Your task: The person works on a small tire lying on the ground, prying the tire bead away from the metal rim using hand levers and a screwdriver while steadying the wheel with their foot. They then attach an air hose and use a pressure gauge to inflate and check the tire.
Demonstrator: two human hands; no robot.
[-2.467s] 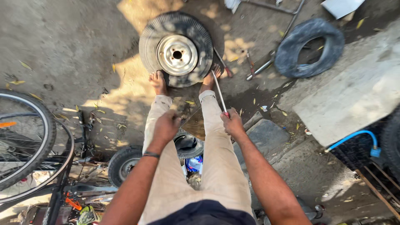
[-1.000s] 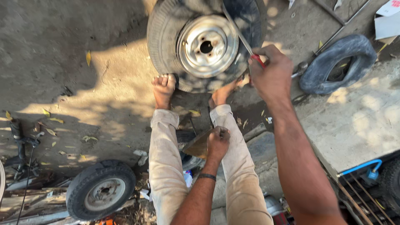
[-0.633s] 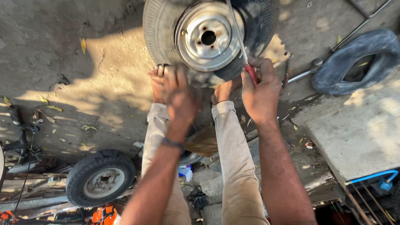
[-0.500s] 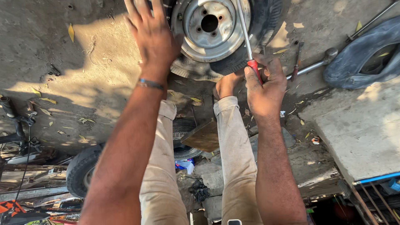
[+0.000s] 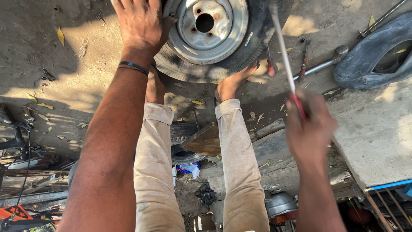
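Observation:
A small wheel, a black tyre on a silver steel rim, lies flat on the dirt in front of my bare feet. My left hand presses palm-down on the tyre's left side, fingers spread. My right hand, blurred, grips the red handle of a long screwdriver. Its shaft points up toward the tyre's right edge. My legs in beige trousers stretch toward the wheel.
Two more red-handled screwdrivers and a long metal bar lie right of the wheel. A loose black tyre rests at upper right beside a concrete slab. Another small wheel sits beneath my knees; clutter lies lower left.
My left hand rose from my knee and landed on the tyre's left side. My right hand pulled the screwdriver back from the rim toward me. The view shifted closer to the wheel.

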